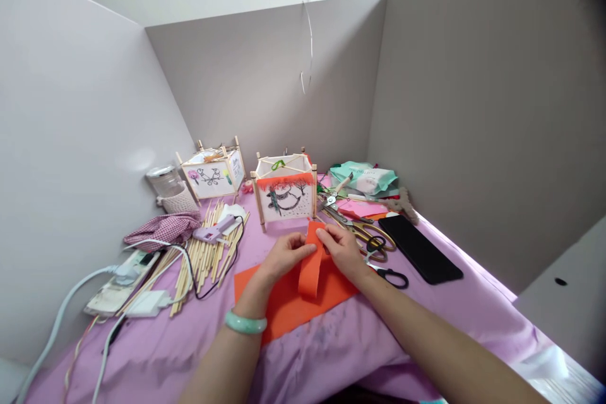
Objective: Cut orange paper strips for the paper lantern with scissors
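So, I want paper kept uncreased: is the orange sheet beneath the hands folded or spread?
Spread: the sheet lies flat on the cloth, no fold showing. Left hand, right hand and strip hide part.

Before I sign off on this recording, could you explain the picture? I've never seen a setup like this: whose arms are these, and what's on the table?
There is no machine here: these are a person's own bare arms, seen by a camera worn on their head, looking forward and down. The left hand, with a pale green bangle on its wrist, and the right hand both hold a strip of orange paper above a flat orange sheet.

The surface is covered by a purple cloth. To the left lie thin wooden sticks and a pale purple glue gun; to the right, black-handled scissors. Beyond the hands stands a stick-framed box with drawn-on white panels.
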`<state>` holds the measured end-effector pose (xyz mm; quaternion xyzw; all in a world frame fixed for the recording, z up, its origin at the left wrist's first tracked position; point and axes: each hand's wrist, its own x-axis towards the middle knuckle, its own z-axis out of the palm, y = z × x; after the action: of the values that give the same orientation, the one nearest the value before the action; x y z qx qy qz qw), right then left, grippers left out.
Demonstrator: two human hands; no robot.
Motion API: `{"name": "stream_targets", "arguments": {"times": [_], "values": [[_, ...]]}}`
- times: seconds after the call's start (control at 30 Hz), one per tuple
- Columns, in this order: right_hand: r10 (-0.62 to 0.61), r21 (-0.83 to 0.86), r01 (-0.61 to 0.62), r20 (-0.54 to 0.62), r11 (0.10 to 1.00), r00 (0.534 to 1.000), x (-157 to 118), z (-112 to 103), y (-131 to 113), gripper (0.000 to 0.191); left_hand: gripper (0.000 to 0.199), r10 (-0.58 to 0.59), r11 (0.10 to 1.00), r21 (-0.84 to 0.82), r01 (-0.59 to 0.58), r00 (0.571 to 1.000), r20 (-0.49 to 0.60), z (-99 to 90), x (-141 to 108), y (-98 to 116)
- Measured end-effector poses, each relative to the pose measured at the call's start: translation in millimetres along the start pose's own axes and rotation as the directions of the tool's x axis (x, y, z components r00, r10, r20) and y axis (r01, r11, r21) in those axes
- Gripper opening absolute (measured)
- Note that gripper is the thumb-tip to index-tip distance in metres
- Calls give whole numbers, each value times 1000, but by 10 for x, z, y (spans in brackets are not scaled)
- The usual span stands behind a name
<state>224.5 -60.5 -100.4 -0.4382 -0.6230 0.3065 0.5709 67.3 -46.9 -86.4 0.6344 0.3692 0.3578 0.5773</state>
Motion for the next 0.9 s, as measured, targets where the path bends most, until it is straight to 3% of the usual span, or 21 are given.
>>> {"name": "stream_targets", "arguments": {"times": [0.2, 0.43, 0.57, 0.77, 0.9], "values": [[22, 23, -20, -70, 1000, 997, 48, -52, -2, 34, 31, -75, 997, 24, 73, 993, 93, 34, -14, 8], [13, 58, -5, -133, 998, 991, 81, -79, -1, 35, 27, -77, 991, 117, 57, 981, 178, 34, -16, 6], [82, 159, -48, -213, 986, 974, 131, -127, 51, 34, 27, -90, 970, 240, 44, 979, 182, 37, -26, 6], [127, 259, -32, -361, 965, 924, 207, -215, 134, 35, 27, -15, 974, 225, 2, 998, 58, 41, -4, -2], [165, 331, -38, -365, 943, 916, 231, -220, 148, 34, 29, 11, 1000, 24, -7, 986, -167, -19, 29, 5]]}}
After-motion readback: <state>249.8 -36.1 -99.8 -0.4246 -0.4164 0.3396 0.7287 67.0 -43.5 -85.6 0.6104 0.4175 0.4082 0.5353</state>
